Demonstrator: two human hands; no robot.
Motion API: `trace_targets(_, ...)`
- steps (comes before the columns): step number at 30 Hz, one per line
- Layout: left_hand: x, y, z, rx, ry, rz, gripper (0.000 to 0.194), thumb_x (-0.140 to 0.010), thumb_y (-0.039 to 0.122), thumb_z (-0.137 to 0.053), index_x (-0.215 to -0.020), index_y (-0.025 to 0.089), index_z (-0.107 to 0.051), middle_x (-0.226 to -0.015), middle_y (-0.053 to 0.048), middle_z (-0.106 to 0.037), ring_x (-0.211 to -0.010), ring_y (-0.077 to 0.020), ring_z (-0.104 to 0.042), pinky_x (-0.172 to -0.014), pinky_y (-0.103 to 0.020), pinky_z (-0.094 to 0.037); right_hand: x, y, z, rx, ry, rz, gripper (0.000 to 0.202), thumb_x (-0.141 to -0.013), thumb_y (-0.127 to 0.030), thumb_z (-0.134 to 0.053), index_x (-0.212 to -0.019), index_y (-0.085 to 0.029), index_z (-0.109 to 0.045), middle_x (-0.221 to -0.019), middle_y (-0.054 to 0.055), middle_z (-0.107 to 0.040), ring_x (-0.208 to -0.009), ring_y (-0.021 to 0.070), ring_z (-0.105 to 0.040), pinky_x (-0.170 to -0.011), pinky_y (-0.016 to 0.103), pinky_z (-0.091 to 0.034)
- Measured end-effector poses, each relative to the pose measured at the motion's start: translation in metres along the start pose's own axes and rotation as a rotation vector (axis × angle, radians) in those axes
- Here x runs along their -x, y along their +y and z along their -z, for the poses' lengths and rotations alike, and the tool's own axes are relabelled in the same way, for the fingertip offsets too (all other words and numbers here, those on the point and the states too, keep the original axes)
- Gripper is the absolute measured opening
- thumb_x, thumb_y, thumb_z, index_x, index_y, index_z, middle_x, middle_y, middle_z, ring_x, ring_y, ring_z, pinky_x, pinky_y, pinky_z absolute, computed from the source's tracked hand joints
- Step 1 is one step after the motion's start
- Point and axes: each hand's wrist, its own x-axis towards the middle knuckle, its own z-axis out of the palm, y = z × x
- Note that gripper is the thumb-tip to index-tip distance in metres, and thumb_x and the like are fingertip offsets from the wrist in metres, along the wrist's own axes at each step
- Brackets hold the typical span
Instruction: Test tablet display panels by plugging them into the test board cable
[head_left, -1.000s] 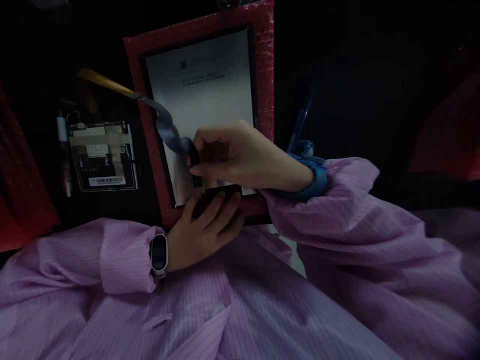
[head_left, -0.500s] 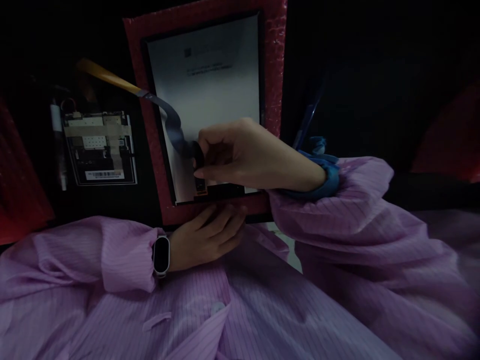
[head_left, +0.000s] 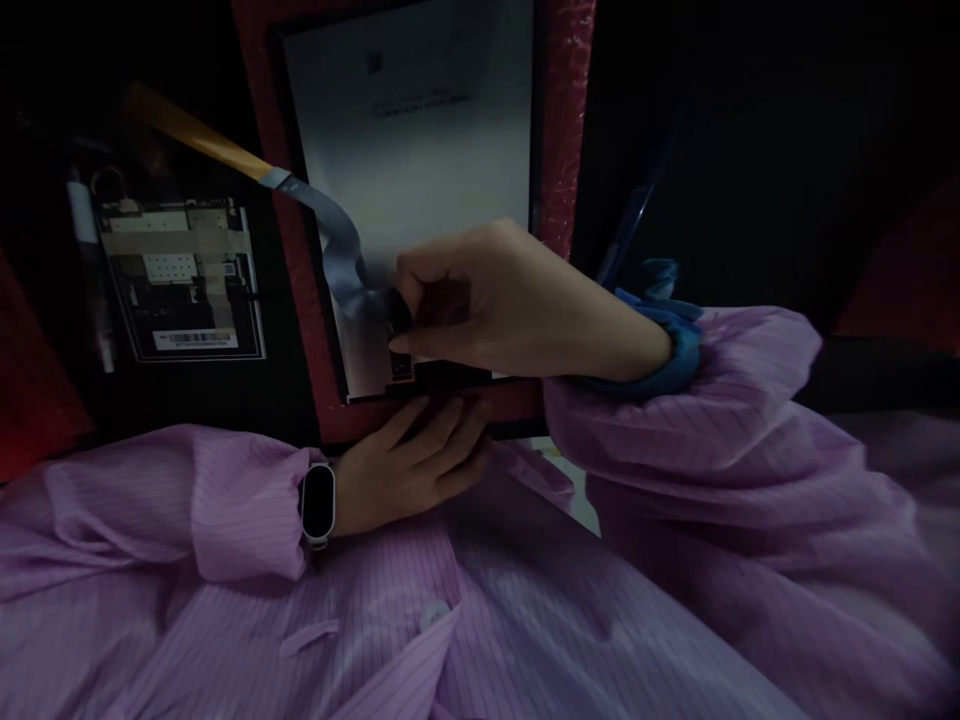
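A display panel [head_left: 420, 170] with a grey back lies on a red bubble-wrap sheet [head_left: 559, 150]. Over its lower part, my right hand [head_left: 480, 300] pinches the dark end of a flat ribbon cable [head_left: 337, 240] between thumb and fingers. The cable curves up to the left and turns into an orange strip [head_left: 202, 135]. Below the pinch, a small connector [head_left: 403, 368] shows near the panel's lower edge. My left hand [head_left: 412, 460] rests with fingers spread at the near edge of the red sheet, its fingertips touching it.
A circuit board [head_left: 180, 280] with tape and a barcode label lies to the left. Beside it is a white-and-dark pen-like tool [head_left: 90, 270]. A blue pen-like object [head_left: 634, 220] lies right of the panel. Red material [head_left: 37, 370] shows at the left edge.
The view has shifted slightly, so the panel and board appear a little higher and the board further left. My right hand keeps its pinch on the cable end; the left hand stays put.
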Motion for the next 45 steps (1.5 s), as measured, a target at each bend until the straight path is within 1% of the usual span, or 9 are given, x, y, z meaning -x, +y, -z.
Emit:
trace_targets(6,-0.0003,0.0006,-0.0011,0.011,0.006,0.005,0.024,-0.099,0.020,-0.055,-0.122,0.021,-0.064,-0.135,-0.007,-0.066,-0.124,-0.0216,-0.058,-0.106,-0.039,-0.046,-0.0002,-0.0008,0.0013,0.027,-0.026,0.005,0.030,-0.082,-0.014,-0.073,-0.067,-0.022,-0.048,-0.071,-0.003,-0.062,-0.070,0.0119,-0.062,-0.065,0.027,-0.050)
trace_targets(13,-0.0010,-0.0008,0.0007,0.009,-0.013,0.002,0.026,-0.101,0.018,-0.052,-0.123,0.022,-0.064,-0.136,-0.005,-0.066,-0.124,-0.0208,-0.058,-0.107,-0.038,-0.046,-0.0005,0.0029,0.0012,-0.017,0.004,0.026,0.031,-0.078,-0.015,-0.074,-0.065,-0.022,-0.047,-0.065,-0.002,-0.058,-0.064,0.0122,-0.056,-0.058,0.027,-0.046)
trace_targets(20,0.0003,-0.0012,0.0002,-0.001,-0.026,-0.015,0.027,-0.101,0.020,-0.054,-0.126,0.022,-0.064,-0.139,-0.005,-0.064,-0.125,-0.0210,-0.057,-0.109,-0.039,-0.045,-0.0014,-0.0021,0.0019,-0.046,-0.008,-0.012,0.037,-0.075,-0.006,-0.075,-0.061,-0.022,-0.044,-0.063,-0.003,-0.054,-0.061,0.0107,-0.051,-0.055,0.027,-0.042)
trace_targets(26,0.0027,-0.0003,-0.0009,-0.004,-0.023,-0.020,0.027,-0.101,0.019,-0.052,-0.125,0.022,-0.064,-0.137,-0.005,-0.065,-0.125,-0.0202,-0.057,-0.110,-0.039,-0.043,-0.0009,0.0012,0.0018,-0.149,-0.028,-0.041,0.033,-0.074,-0.006,-0.076,-0.063,-0.022,-0.050,-0.068,-0.002,-0.060,-0.065,0.0125,-0.057,-0.057,0.027,-0.047)
trace_targets(30,0.0030,0.0000,-0.0009,-0.002,-0.032,-0.022,0.027,-0.102,0.019,-0.051,-0.125,0.022,-0.064,-0.139,-0.005,-0.065,-0.126,-0.0207,-0.057,-0.110,-0.039,-0.044,0.0000,0.0017,0.0019,-0.152,-0.034,-0.035,0.029,-0.076,-0.007,-0.076,-0.066,-0.022,-0.053,-0.071,-0.002,-0.063,-0.066,0.0127,-0.059,-0.057,0.027,-0.049)
trace_targets(33,0.0021,0.0000,-0.0011,0.002,-0.030,-0.016,0.027,-0.101,0.019,-0.052,-0.125,0.022,-0.064,-0.139,-0.005,-0.064,-0.126,-0.0205,-0.057,-0.110,-0.039,-0.044,-0.0001,0.0001,0.0018,-0.135,-0.034,-0.034,0.030,-0.076,-0.008,-0.075,-0.065,-0.022,-0.051,-0.070,-0.002,-0.062,-0.066,0.0127,-0.059,-0.058,0.027,-0.051)
trace_targets(38,0.0016,-0.0002,-0.0018,0.000,-0.032,-0.018,0.026,-0.100,0.023,-0.057,-0.125,0.022,-0.063,-0.140,-0.006,-0.063,-0.126,-0.0207,-0.056,-0.110,-0.038,-0.044,-0.0002,-0.0013,0.0011,-0.101,-0.026,-0.046,0.034,-0.076,-0.008,-0.076,-0.063,-0.023,-0.048,-0.065,-0.002,-0.058,-0.064,0.0131,-0.057,-0.057,0.029,-0.049)
trace_targets(45,0.0018,-0.0003,-0.0014,-0.005,-0.029,-0.020,0.027,-0.100,0.022,-0.055,-0.125,0.023,-0.064,-0.140,-0.005,-0.064,-0.127,-0.0203,-0.056,-0.111,-0.038,-0.044,0.0010,0.0006,0.0014,-0.122,-0.017,-0.043,0.034,-0.076,-0.008,-0.076,-0.064,-0.022,-0.049,-0.067,-0.002,-0.058,-0.065,0.0134,-0.057,-0.057,0.028,-0.048)
